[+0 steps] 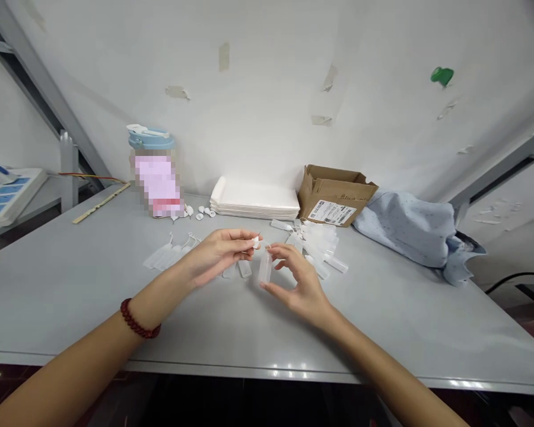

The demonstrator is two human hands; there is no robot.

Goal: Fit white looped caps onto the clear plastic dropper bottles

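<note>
Well in from the counter's [231, 335] front edge, the left hand [220, 254] pinches a white piece [255, 242], the right hand [300, 281] a translucent tube [264, 270]; slack grip could drop either.

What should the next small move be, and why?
Probably ease the small white piece toward the clear tube's top: the left hand pinches the piece close to that end, while the right hand holds the tube nearly upright.
</note>
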